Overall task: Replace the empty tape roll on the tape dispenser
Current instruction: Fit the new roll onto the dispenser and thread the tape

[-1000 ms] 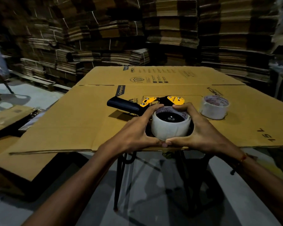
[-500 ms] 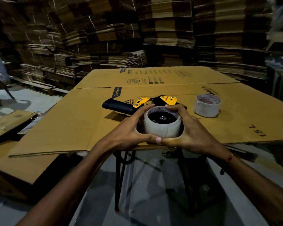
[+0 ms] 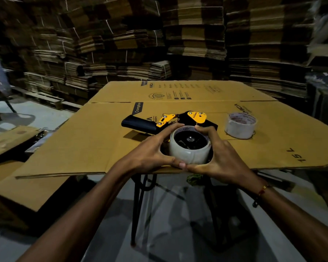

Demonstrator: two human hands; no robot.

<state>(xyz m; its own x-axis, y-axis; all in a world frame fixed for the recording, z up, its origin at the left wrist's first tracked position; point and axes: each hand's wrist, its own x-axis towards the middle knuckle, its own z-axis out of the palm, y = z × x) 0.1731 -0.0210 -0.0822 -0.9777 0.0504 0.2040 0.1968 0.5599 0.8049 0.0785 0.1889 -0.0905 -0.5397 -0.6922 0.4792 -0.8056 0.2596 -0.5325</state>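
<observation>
Both hands, left hand [image 3: 150, 156] and right hand [image 3: 219, 157], curl around the tape roll [image 3: 189, 148] between them on the tape dispenser [image 3: 178, 121] hub, apparently mid-seating; next likely pressing it fully home, then threading tape.

Tape roll [image 3: 189, 150] on dispenser: glossy, smooth clear film, bright highlight on near wall; dark plastic hub inside with small shiny metal centre bolt. Tape dispenser [image 3: 170, 121]: matt black handle, yellow painted plates with bright metal screws. Second roll [image 3: 240, 125] right of dispenser: duller whitish film, printed paper core. Cardboard sheet [image 3: 83, 140] under dispenser: matt brown corrugated board, printed. Bench legs [image 3: 138, 205] below: thin dark metal. Cardboard stacks [image 3: 193, 44] behind: rough edges.
</observation>
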